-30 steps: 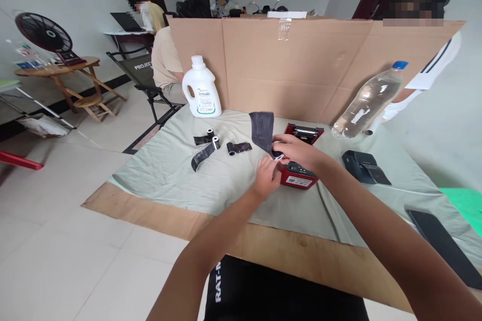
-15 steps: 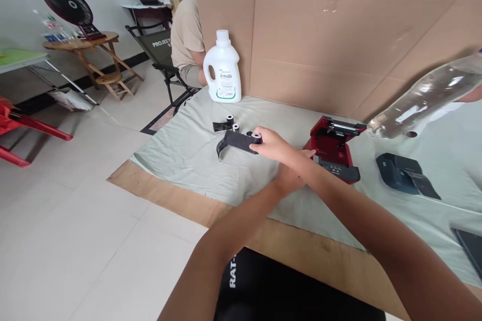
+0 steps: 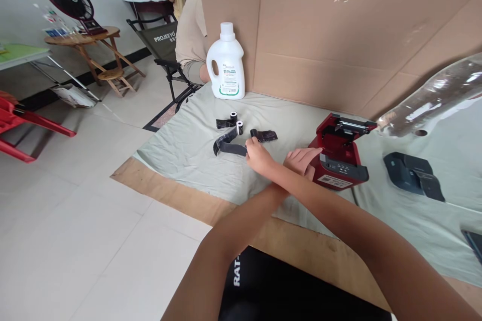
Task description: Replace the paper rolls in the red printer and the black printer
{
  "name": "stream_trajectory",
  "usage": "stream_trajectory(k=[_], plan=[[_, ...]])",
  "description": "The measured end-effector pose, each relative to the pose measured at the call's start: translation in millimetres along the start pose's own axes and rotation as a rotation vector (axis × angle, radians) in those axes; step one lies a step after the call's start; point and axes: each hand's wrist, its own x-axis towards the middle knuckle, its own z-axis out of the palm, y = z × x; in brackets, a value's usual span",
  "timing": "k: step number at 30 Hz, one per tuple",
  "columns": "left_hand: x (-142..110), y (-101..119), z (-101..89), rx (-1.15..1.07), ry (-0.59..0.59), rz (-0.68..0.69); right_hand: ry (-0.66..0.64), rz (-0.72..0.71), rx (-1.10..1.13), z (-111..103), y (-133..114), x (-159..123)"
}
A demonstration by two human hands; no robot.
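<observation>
My right hand is closed on one end of a black ribbon, which runs left along the cloth and curls up at its far end. Whether a roll sits inside these fingers is hidden. Beneath the crossed right forearm, my left hand lies with fingers stretched out against the left side of a red printer, whose lid stands raised. Two small black rolls with white cores, a far roll and a nearer roll, stand on the cloth. Another black roll trails its strip rightward, just behind my right hand.
A white detergent bottle stands before the cardboard screen. Right of the printer are a dark device and a large clear plastic bottle. A person in a beige shirt sits beyond the table's left end.
My right hand has lowered the black ribbon onto the cloth and shifted slightly left, its white core no longer showing. My left hand stays at the printer. The view has tilted a little downward.
</observation>
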Motion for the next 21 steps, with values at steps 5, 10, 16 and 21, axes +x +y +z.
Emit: stream_trajectory(k=[5,10,16,21], plan=[[2,-2,2.0,0.004,-0.009,-0.019,-0.007,-0.013,-0.001,0,4,-1],[6,-8,6.9,0.003,-0.077,-0.089,0.16,0.018,0.163,-31,17,28],[2,-22,15.7,-0.133,-0.061,-0.08,0.054,0.024,0.143,-34,22,96],[0,-30,17.5,-0.143,-0.005,-0.075,0.046,-0.025,0.154,-22,23,112]])
